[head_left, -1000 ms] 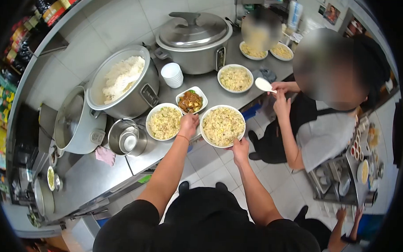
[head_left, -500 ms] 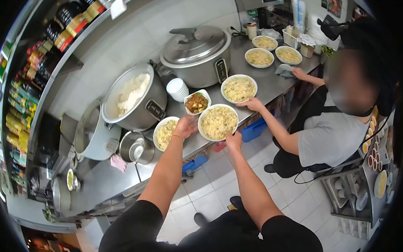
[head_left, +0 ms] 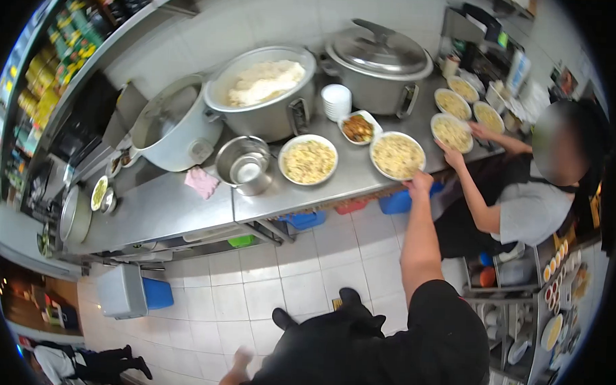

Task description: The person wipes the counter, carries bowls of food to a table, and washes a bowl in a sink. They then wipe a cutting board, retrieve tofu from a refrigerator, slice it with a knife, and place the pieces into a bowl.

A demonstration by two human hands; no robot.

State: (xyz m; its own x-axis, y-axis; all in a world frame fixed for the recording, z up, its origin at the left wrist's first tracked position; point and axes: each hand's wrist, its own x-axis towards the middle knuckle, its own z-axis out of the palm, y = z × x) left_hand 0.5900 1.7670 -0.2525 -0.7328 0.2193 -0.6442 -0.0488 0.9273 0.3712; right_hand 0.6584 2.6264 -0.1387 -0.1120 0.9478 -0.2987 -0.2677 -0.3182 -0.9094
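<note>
My right hand (head_left: 419, 183) grips the near rim of a white bowl of fried rice (head_left: 397, 155) at the counter's front edge. Low over the floor, close to my body, is my left hand (head_left: 242, 358), smeared by motion and away from the counter. A second bowl of fried rice (head_left: 308, 160) sits farther left on the steel. Between and behind these two bowls lies a square white dish of brown saucy food (head_left: 359, 128). Behind that dish rises a stack of white bowls (head_left: 336, 102).
A co-worker (head_left: 535, 207) on the right has both hands at another rice bowl (head_left: 452, 133), near several more. Along the wall stand an open cooker of white rice (head_left: 261, 89), a lidded cooker (head_left: 379, 66) and a steel pot (head_left: 244, 164). A grey bin (head_left: 121, 291) stands on the floor.
My left hand has left the bowls and dropped to my side. The view has swung left. The co-worker's bowl has moved back towards the other bowls, and both their hands are now at it.
</note>
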